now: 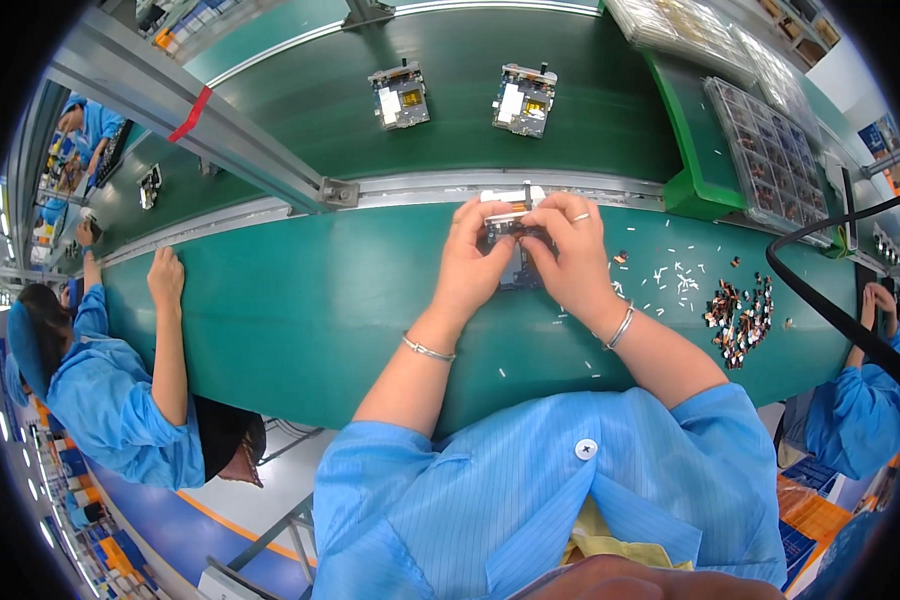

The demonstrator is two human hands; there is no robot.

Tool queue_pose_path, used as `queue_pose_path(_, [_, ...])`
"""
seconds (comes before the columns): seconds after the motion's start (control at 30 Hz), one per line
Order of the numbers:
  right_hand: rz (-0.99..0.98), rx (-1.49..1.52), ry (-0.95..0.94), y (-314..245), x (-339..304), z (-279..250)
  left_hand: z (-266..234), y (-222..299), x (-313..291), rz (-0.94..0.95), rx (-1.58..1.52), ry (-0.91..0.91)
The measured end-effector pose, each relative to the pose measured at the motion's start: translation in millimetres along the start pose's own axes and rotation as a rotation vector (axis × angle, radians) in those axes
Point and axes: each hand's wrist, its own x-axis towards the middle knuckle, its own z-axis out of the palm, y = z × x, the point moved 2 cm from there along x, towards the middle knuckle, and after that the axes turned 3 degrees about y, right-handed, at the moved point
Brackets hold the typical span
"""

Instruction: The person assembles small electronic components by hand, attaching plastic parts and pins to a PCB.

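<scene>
Circuit board assembly [515,250] is sitting on the green counter [300,310] just below the conveyor rail, both hands closing around it. Left hand [472,262] is pinching its left edge with curled fingers; right hand [570,255] is gripping its right side. Small loose parts [740,315] are lying scattered farther right.

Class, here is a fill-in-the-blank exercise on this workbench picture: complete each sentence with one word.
1. Both hands, left hand and right hand, hold one small circuit board over the ____ bench mat.
2. On the conveyor belt behind lie ____ similar boards.
3. The pile of small parts lies to the person's ____.

Missing words: green; two; right
</scene>
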Motion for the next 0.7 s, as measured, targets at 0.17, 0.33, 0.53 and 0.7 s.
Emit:
queue_pose_path(0.17, [-0.147, -0.133, 0.019, -0.3, 5.5, -0.8, -5.2, 5.9, 6.7, -0.139, -0.155, -0.046])
queue_pose_path(0.33, [-0.184, -0.135, 0.054, -0.7, 2.8, -3.5, -0.2, 42.7, 81.8, 0.213, 0.500, 0.209])
queue_pose_path(0.53, [-0.110, -0.018, -0.037, -4.5, 2.9, 0.3, 80.1, 61.1, 176.4, 0.089, 0.873, 0.016])
queue_pose_path(0.7, [-0.141, 0.012, -0.100, -3.2, 8.0, -1.5, 82.5, 35.8, 205.2, -0.034, 1.011, -0.173])
